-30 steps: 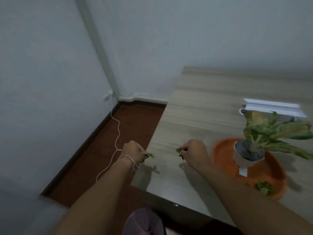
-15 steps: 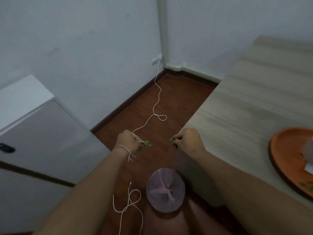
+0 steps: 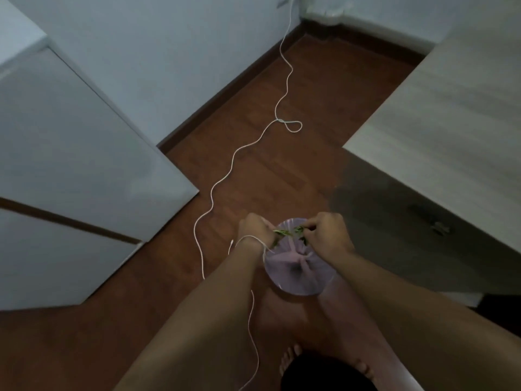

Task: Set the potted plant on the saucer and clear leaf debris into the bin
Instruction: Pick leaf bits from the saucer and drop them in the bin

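A small round bin lined with a pale pink bag stands on the wooden floor below me. Both hands hover over its far rim. My left hand pinches green leaf debris between its fingers, and a white cord is looped around its wrist. My right hand is closed on more leaf bits, fingertips almost touching the left hand's. The potted plant and the orange saucer are out of view.
The light wood table fills the right side, its corner near the bin. A white cabinet stands at left. A white cable snakes across the brown floor to a wall socket. My bare foot shows at the bottom.
My head has tilted down from the table to the floor. Both hands, holding leaf bits, have come off the table edge, dropped and drawn together over the bin.
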